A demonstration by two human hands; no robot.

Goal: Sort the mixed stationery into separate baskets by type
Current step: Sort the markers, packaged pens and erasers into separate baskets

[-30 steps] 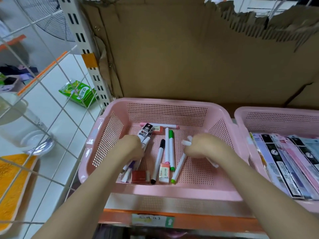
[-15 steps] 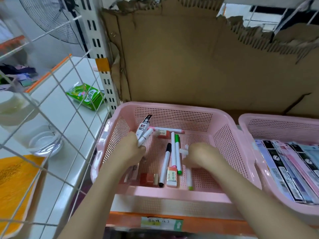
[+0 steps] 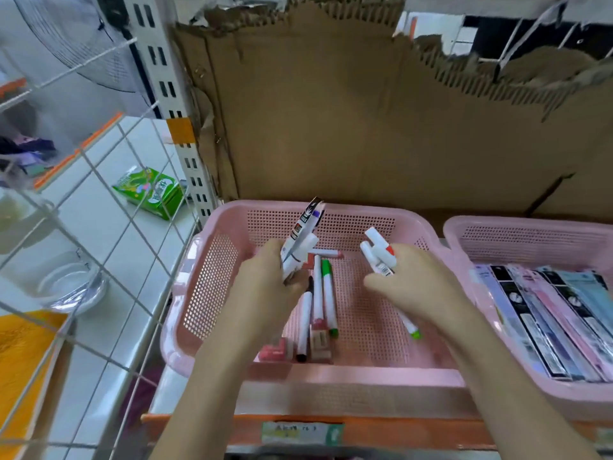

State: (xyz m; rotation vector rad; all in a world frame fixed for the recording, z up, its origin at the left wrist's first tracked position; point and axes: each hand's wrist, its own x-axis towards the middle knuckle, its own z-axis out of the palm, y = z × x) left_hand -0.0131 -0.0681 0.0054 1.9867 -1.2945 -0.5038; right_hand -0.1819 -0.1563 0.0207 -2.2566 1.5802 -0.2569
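Both our hands grip light, stiff markers above the pink basket [image 3: 331, 376], left hand [image 3: 265, 287] and right hand [image 3: 408, 287] clenched around their slippery barrels mid-length.

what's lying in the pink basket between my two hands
In the head view, between left hand and right hand: loose markers on the pink basket floor.

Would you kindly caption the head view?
Both hands, left and right, lift markers from a pink basket.
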